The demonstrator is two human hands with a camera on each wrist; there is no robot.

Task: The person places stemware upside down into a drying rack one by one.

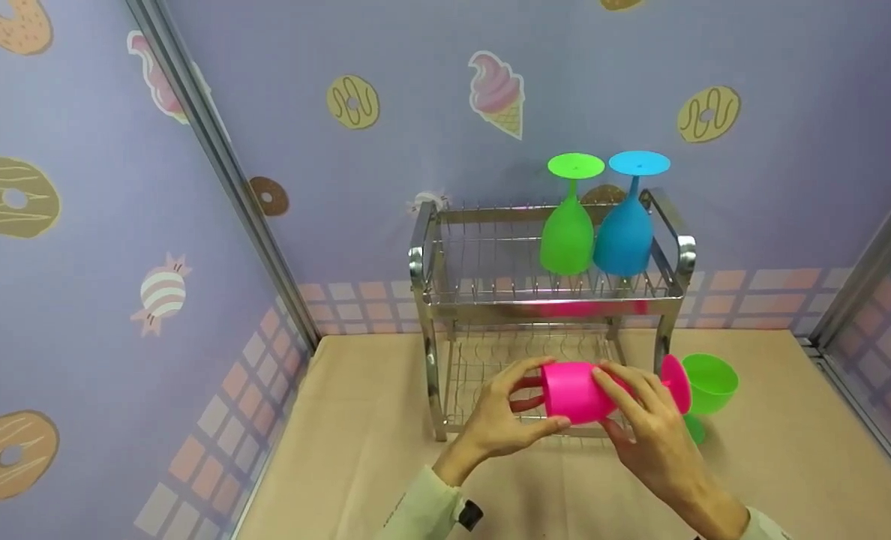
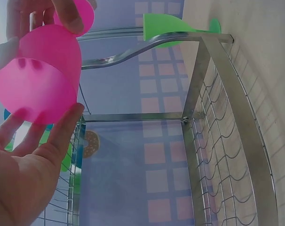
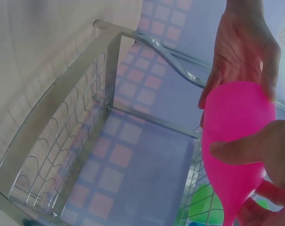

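A pink plastic goblet (image 1: 577, 391) lies sideways in the air in front of the rack, its mouth to the left and its round foot to the right. My left hand (image 1: 499, 420) grips it at the rim, fingers behind and thumb in front. Around the lower bowl, near the stem, curl the fingers and thumb of my right hand (image 1: 652, 431). In the left wrist view the goblet's open mouth (image 2: 36, 89) faces the camera. Close behind my right hand stands an upright green goblet (image 1: 709, 382) on the table, partly hidden.
A two-tier metal dish rack (image 1: 550, 309) stands against the patterned wall. On the right of its top tier, a green goblet (image 1: 568, 240) and a blue goblet (image 1: 625, 240) sit upside down. The lower wire tier (image 1: 483, 375) is partly behind my hands. A beige cloth (image 1: 355, 435) covers the table.
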